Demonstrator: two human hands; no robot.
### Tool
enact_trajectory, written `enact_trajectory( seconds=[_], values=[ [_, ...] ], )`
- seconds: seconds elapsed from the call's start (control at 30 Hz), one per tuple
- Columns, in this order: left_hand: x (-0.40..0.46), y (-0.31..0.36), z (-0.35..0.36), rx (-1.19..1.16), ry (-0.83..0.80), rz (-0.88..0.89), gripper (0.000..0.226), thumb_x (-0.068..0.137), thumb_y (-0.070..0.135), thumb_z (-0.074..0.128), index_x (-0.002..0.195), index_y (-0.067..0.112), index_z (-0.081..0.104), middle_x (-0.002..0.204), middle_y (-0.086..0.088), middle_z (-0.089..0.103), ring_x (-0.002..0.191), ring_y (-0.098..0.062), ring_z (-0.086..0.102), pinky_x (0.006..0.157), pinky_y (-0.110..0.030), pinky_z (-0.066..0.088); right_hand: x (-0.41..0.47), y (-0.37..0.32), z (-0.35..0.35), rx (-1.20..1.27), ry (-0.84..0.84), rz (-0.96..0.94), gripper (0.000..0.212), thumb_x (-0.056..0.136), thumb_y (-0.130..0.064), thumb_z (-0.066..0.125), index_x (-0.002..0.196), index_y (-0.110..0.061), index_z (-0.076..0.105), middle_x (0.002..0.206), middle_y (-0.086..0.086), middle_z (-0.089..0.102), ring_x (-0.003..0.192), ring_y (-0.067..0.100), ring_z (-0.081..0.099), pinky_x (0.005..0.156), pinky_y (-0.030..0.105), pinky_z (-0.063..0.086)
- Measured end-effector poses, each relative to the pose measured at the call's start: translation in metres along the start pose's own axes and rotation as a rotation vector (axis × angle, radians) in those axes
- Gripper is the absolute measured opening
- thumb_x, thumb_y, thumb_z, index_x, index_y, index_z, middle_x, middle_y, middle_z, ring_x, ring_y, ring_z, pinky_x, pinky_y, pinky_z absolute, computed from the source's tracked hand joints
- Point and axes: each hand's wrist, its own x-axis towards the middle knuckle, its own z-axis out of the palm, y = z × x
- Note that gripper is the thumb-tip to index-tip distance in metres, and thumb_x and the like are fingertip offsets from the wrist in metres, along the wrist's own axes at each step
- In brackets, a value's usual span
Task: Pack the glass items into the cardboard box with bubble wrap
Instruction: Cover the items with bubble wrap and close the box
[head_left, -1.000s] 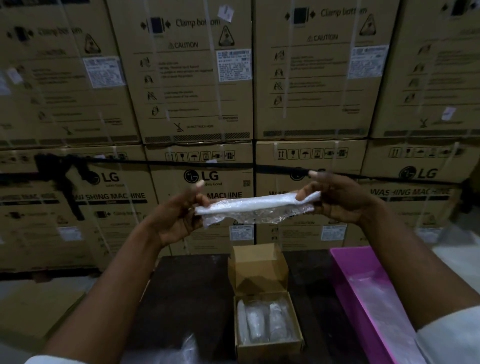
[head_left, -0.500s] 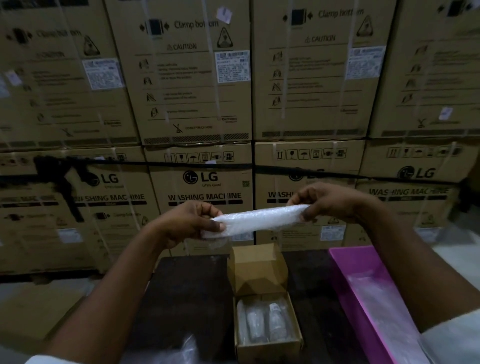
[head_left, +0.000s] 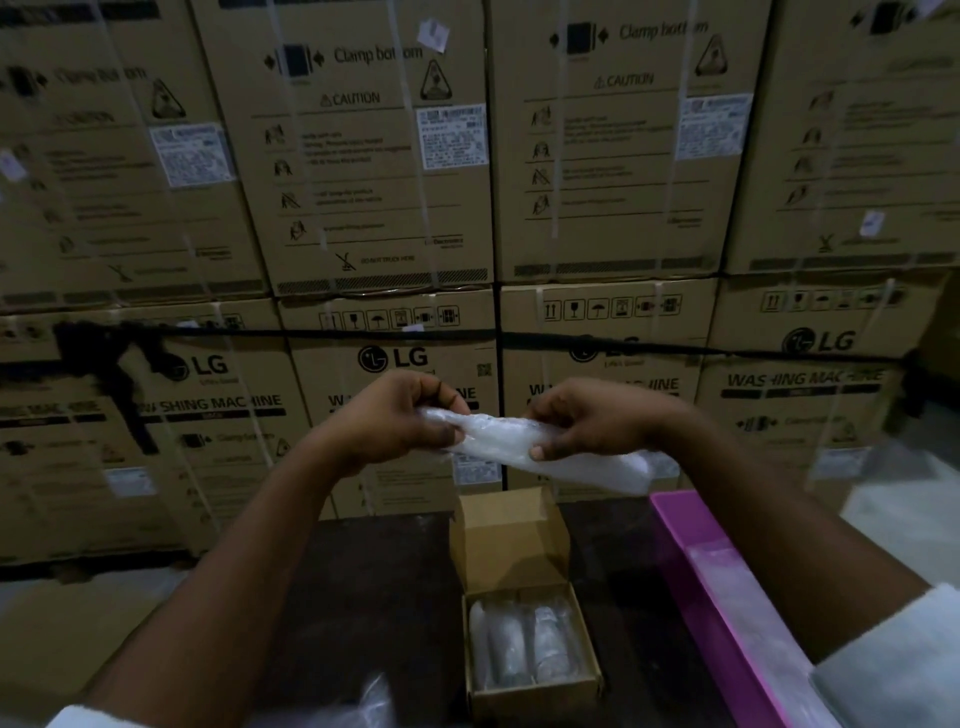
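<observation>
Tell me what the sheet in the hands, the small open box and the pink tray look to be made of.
Sheet: clear, soft plastic, likely bubble wrap; it glints and sags where the left hand and right hand pinch it.
Small open box: matte brown cardboard with folded flaps.
Pink tray: probably smooth rigid plastic, with an even colour and straight rim.

surface: dark table (head_left: 332, 613) | on it: open cardboard box (head_left: 530, 699), pink tray (head_left: 691, 551), clear plastic (head_left: 374, 701) at near edge

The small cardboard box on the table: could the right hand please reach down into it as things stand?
Probably not straight away: the right hand grips the bubble wrap with the left hand. Otherwise the cardboard box lies open below, unobstructed.
</observation>
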Motion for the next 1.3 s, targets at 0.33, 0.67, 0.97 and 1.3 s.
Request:
enact_trajectory(
  seconds=[0.33, 0.67, 0.97, 1.3],
  values=[
    [-0.005, -0.009, -0.017, -0.014, 0.269, 0.063, 0.046, 0.079, 0.005, 0.073, 0.116, 0.028, 0.058, 0.123, -0.005, 0.059, 0.101, -0.018, 0.063, 0.083, -0.034, 0.058, -0.010, 0.016, 0.007, 0.570, -0.004, -0.047, 0.063, 0.082, -0.011, 0.072, 0.132, -0.040, 0.046, 0.125, 0.019, 0.056, 0.096, 0.035, 0.065, 0.083, 0.046, 0.057],
    [-0.003, -0.022, 0.048, 1.135, 0.561, 0.971, 0.028, 0.093, 0.022, 0.065, 0.118, 0.011, 0.065, 0.124, -0.012, 0.064, 0.113, -0.029, 0.060, 0.096, -0.042, 0.046, -0.006, -0.003, 0.005, 1.085, 0.063, 0.059, 0.067, 0.079, 0.001, 0.065, 0.138, -0.025, 0.043, 0.128, 0.023, 0.052, 0.082, 0.025, 0.067, 0.059, 0.029, 0.056],
    [0.003, 0.010, 0.044, 0.240, 0.624, 0.597, 0.022, 0.083, 0.011, 0.073, 0.104, 0.013, 0.068, 0.096, 0.003, 0.069, 0.084, -0.005, 0.068, 0.068, -0.021, 0.058, -0.016, -0.007, -0.004, 1.293, 0.192, -0.038, 0.049, 0.088, -0.042, 0.054, 0.125, -0.011, 0.054, 0.092, 0.013, 0.066, 0.077, 0.021, 0.063, 0.063, 0.030, 0.054],
    [0.010, 0.029, 0.043, -0.607, 0.342, 0.171, 0.020, 0.083, 0.006, 0.069, 0.102, 0.008, 0.064, 0.104, -0.006, 0.070, 0.093, -0.019, 0.071, 0.070, -0.031, 0.058, -0.002, -0.024, 0.006, 0.959, 0.390, -0.179, 0.027, 0.087, -0.007, 0.062, 0.111, -0.017, 0.058, 0.103, 0.005, 0.067, 0.092, 0.015, 0.070, 0.071, 0.027, 0.057]
  ],
)
